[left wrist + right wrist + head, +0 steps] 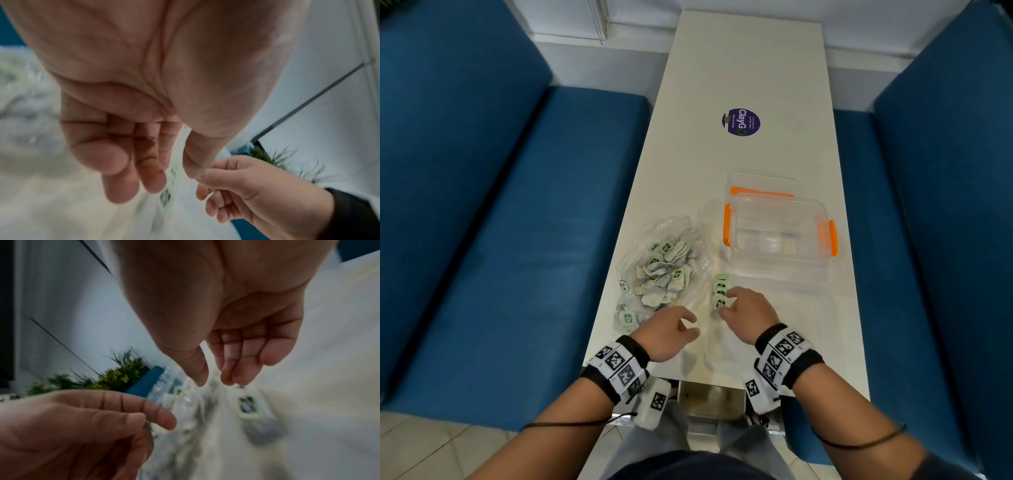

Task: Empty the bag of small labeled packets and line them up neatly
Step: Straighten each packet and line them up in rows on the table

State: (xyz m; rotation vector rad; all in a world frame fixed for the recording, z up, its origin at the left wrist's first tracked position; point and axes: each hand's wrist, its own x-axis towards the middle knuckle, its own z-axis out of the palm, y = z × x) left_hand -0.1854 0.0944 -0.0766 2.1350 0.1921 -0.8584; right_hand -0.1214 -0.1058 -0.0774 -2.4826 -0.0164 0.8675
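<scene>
- On the left of the white table [739, 68], from the head view, I see the clear bag [664, 270] lying slack and open, most packets [666, 274] heaped inside; one green-labelled stray [628, 317] sits at its near edge.
- Left hand [671, 330]: hovers just near of the bag, between it and the row. Fingers loosely curled, thumb apart; left wrist view shows nothing between them. Relaxed, empty grip.
- Row [720, 291]: a short column of packets just right of the bag, overlapping one another, running away from me.
- Right hand [748, 308]: fingertips at the row's near end, touching or nearly touching the nearest packet. Right wrist view shows thumb and fingers drawn close with a small gap; too blurred for me to tell whether they pinch anything.
- Far right: clear box [780, 236] with orange clips, lid [763, 185] behind it, near the row's far end.
- Risks, my judgement: light packets could slide if nudged, skewing the row; the crinkly bag may drag packets out when pulled; row may run into the box.
</scene>
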